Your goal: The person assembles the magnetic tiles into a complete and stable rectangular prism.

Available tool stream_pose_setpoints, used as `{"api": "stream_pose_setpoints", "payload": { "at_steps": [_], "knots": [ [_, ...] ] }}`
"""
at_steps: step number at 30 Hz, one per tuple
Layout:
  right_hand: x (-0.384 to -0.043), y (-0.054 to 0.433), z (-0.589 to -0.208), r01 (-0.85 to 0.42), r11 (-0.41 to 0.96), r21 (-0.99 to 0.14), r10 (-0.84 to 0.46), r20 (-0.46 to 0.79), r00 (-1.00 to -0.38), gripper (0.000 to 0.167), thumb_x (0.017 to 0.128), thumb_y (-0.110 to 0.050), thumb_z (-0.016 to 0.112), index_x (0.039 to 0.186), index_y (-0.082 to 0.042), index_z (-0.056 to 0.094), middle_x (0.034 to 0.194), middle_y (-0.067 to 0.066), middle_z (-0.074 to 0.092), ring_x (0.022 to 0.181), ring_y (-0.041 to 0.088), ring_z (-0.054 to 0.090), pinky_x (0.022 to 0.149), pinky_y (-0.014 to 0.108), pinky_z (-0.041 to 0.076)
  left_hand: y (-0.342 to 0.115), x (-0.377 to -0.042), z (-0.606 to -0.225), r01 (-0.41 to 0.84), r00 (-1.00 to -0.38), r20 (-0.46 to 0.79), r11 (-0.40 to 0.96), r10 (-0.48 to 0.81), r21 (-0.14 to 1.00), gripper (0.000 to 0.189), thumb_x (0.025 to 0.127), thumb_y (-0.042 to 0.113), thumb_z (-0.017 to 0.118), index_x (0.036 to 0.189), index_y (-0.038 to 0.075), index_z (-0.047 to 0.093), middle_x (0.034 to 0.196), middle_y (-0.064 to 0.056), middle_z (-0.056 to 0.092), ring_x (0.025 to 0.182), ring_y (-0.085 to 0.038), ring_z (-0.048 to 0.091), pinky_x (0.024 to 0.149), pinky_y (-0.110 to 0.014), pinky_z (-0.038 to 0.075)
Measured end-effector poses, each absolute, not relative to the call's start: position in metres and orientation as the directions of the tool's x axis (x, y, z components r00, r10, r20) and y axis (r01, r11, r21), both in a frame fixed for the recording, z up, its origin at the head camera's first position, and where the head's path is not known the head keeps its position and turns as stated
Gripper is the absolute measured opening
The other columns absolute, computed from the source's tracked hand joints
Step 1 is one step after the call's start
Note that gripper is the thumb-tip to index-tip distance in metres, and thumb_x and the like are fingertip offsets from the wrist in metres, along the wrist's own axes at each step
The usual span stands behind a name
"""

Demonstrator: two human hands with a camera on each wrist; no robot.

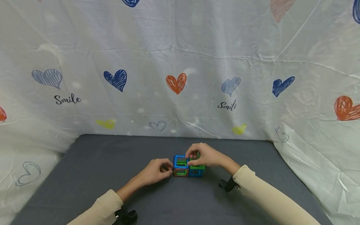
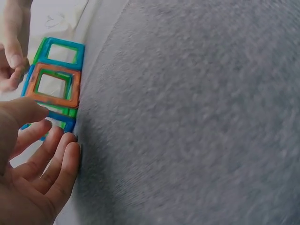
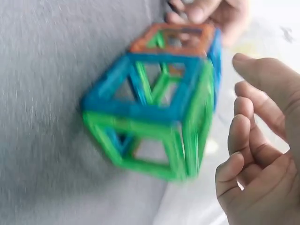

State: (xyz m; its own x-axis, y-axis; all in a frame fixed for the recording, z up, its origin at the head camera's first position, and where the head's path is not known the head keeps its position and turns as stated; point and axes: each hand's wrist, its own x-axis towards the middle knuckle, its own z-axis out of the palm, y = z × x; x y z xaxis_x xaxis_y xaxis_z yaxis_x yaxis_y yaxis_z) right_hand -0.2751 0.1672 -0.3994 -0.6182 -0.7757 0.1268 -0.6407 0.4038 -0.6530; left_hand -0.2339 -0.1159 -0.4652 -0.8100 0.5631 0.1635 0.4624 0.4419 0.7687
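Two joined cubes of hollow magnetic tiles sit on the table, with an orange tile (image 2: 51,99) on the near face of the left cube and a blue tile (image 3: 136,108) beside it on the right one. Green tiles (image 3: 145,169) close the right end. At the left end is my left hand (image 1: 155,171), thumb and fingers loosely bent; whether the fingertips touch the tiles I cannot tell. My right hand (image 1: 206,155) hovers over the cubes with fingers loosely curved. The right wrist view shows this hand (image 3: 267,187) apart from the tiles, holding nothing.
A dark grey cloth (image 1: 180,203) covers the table. Behind and at the sides hangs a white curtain (image 1: 146,65) printed with hearts, meeting the table's far edge. Each wrist wears a black strap-on device (image 1: 229,184).
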Motion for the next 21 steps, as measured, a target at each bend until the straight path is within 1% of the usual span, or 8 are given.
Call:
{"api": "stream_pose_setpoints", "payload": {
  "at_steps": [3, 5, 8, 12, 15, 17, 21],
  "knots": [
    [-0.279, 0.185, -0.401, -0.639, 0.391, -0.662, -0.738, 0.189, -0.648, 0.021, 0.092, -0.021, 0.08, 0.109, -0.01, 0.074, 0.102, 0.005, 0.067, 0.087, 0.017, 0.06, 0.075, 0.04, 0.051, -0.118, -0.235, -0.462, 0.435, -0.823, 0.158, 0.427, 0.546, 0.793, 0.015, 0.099, 0.011, 0.067, 0.113, 0.007, 0.069, 0.1, -0.002, 0.068, 0.074, -0.014, 0.068, 0.059, -0.031, 0.055],
    [-0.281, 0.198, -0.406, -0.637, 0.39, -0.665, -0.71, 0.223, -0.668, 0.022, 0.092, -0.02, 0.079, 0.111, -0.011, 0.074, 0.103, 0.008, 0.067, 0.086, 0.019, 0.059, 0.074, 0.039, 0.05, -0.12, -0.237, -0.46, 0.413, -0.837, 0.158, 0.414, 0.524, 0.811, 0.018, 0.101, 0.012, 0.066, 0.117, 0.003, 0.067, 0.1, -0.004, 0.067, 0.072, -0.018, 0.068, 0.056, -0.032, 0.055],
    [-0.28, 0.215, -0.415, -0.62, 0.393, -0.679, -0.676, 0.244, -0.695, 0.026, 0.091, -0.017, 0.08, 0.115, -0.012, 0.071, 0.104, 0.013, 0.066, 0.084, 0.021, 0.058, 0.071, 0.036, 0.048, -0.119, -0.239, -0.458, 0.362, -0.866, 0.147, 0.395, 0.478, 0.844, 0.027, 0.102, 0.018, 0.065, 0.122, 0.0, 0.064, 0.099, -0.006, 0.067, 0.07, -0.023, 0.069, 0.055, -0.034, 0.056],
    [-0.274, 0.226, -0.426, -0.593, 0.389, -0.705, -0.659, 0.237, -0.714, 0.038, 0.089, -0.016, 0.082, 0.124, -0.009, 0.067, 0.105, 0.013, 0.063, 0.082, 0.021, 0.058, 0.066, 0.033, 0.047, -0.113, -0.241, -0.459, 0.308, -0.896, 0.134, 0.376, 0.422, 0.874, 0.037, 0.102, 0.025, 0.066, 0.129, 0.0, 0.06, 0.099, -0.007, 0.068, 0.066, -0.024, 0.069, 0.056, -0.034, 0.056],
    [-0.27, 0.227, -0.433, -0.585, 0.387, -0.713, -0.658, 0.231, -0.717, 0.046, 0.088, -0.018, 0.083, 0.129, -0.005, 0.065, 0.106, 0.011, 0.06, 0.081, 0.021, 0.057, 0.064, 0.031, 0.046, -0.107, -0.242, -0.461, 0.291, -0.908, 0.135, 0.365, 0.395, 0.884, 0.039, 0.102, 0.026, 0.066, 0.132, 0.001, 0.058, 0.097, -0.006, 0.069, 0.062, -0.024, 0.068, 0.056, -0.034, 0.056],
    [-0.268, 0.227, -0.438, -0.583, 0.389, -0.713, -0.657, 0.229, -0.718, 0.049, 0.087, -0.02, 0.084, 0.13, -0.004, 0.065, 0.108, 0.01, 0.058, 0.08, 0.022, 0.057, 0.064, 0.03, 0.046, -0.103, -0.241, -0.462, 0.287, -0.914, 0.141, 0.358, 0.381, 0.889, 0.039, 0.102, 0.025, 0.067, 0.132, 0.002, 0.058, 0.095, -0.006, 0.069, 0.06, -0.025, 0.067, 0.055, -0.035, 0.056],
    [-0.264, 0.225, -0.444, -0.567, 0.403, -0.719, -0.638, 0.224, -0.737, 0.05, 0.085, -0.019, 0.086, 0.129, -0.007, 0.066, 0.108, 0.007, 0.057, 0.079, 0.023, 0.057, 0.063, 0.029, 0.046, -0.096, -0.241, -0.463, 0.284, -0.918, 0.156, 0.332, 0.364, 0.899, 0.036, 0.101, 0.021, 0.068, 0.13, 0.002, 0.059, 0.092, -0.005, 0.069, 0.059, -0.026, 0.066, 0.055, -0.037, 0.057]
  ]
}}
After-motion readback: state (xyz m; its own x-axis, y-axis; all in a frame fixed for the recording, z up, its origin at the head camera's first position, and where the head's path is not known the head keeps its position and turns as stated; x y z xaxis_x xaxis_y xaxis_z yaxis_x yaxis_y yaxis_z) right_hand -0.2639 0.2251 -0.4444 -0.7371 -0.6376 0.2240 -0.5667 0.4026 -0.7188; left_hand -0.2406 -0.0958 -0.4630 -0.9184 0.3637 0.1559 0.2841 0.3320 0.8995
